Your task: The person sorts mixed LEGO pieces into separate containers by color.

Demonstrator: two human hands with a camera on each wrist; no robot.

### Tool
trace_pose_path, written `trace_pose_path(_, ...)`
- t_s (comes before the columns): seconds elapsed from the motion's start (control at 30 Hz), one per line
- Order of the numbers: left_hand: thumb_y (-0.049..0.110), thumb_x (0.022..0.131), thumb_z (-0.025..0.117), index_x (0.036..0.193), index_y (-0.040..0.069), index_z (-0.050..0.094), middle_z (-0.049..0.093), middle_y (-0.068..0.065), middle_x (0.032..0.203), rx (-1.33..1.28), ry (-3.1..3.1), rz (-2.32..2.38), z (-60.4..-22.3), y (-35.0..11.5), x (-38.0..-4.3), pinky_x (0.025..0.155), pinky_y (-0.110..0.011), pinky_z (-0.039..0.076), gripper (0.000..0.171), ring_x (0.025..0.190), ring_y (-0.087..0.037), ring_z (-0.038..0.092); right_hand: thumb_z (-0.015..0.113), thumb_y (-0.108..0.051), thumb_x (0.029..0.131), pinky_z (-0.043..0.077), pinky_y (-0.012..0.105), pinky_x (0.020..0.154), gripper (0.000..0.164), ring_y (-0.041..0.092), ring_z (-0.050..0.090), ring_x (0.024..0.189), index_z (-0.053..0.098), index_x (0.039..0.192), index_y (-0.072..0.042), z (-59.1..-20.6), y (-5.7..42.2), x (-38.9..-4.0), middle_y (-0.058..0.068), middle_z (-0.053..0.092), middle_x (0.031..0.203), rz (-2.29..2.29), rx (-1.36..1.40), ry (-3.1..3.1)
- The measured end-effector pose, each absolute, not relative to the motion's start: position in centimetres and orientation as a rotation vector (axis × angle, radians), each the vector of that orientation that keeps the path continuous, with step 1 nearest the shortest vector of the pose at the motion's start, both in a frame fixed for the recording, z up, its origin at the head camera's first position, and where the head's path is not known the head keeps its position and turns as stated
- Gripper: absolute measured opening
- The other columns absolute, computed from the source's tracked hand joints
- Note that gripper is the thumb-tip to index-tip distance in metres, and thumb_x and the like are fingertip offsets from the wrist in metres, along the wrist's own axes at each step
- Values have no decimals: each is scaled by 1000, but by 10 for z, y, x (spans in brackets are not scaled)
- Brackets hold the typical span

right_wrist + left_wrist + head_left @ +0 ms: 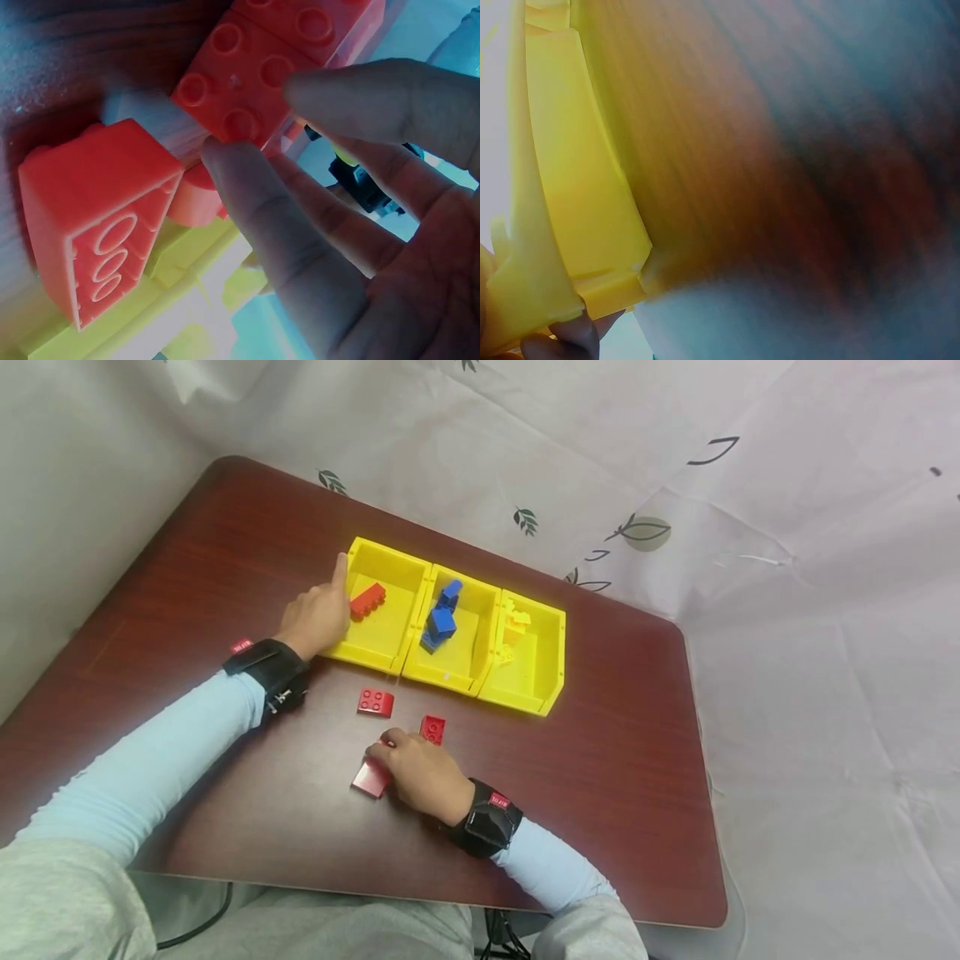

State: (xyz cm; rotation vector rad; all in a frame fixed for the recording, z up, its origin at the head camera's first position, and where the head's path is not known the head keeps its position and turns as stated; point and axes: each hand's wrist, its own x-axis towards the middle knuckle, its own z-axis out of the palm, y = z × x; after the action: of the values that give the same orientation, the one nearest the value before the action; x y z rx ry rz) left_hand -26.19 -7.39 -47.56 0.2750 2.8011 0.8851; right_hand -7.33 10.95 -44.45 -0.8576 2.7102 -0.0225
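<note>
My left hand (pixel 315 617) grips the left end wall of a yellow three-compartment bin (pixel 363 653), one finger straight along the rim. In the left wrist view, fingertips (pixel 576 334) curl at the corner of the bin's wall (pixel 585 172). With thumb and a finger, my right hand (pixel 427 774) pinches a red studded toy brick (pixel 232 82) low over the table; in the head view this hand partly covers the red bricks (pixel 371 779) there. Beside it a red brick (pixel 101 202) lies on its side, its hollow underside showing. Another red brick (pixel 375 702) lies nearer the bin.
The bin's left compartment holds a red brick (pixel 367 602), the middle one several blue bricks (pixel 442 622), the right one small yellow bricks (pixel 513 622). All stand on a dark brown table (pixel 585 793). A patterned curtain (pixel 480 452) hangs behind it.
</note>
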Motion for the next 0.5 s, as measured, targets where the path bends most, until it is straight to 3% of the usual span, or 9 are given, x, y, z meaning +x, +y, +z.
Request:
trace_pose_path(0.33,27,103,43,155,27,-19,50,-15,88,252,2792,897,-476,-72,-260,70,-39,47,81,65,-29,51,76,-26,86,57,28,80,44,16,67,101,65,129,-25,-444,108,-80,2,64,125,80,-909,2664)
trace_pose_path(0.5,27,103,43,156,27,-18,50,-15,88,253,2802,905,-476,-73,-260,69,-38,47,81,64,-29,51,76,-26,86,57,27,81,47,16,67,97,64,131,-20,-426,109,-101,4,64,126,25,-942,2706)
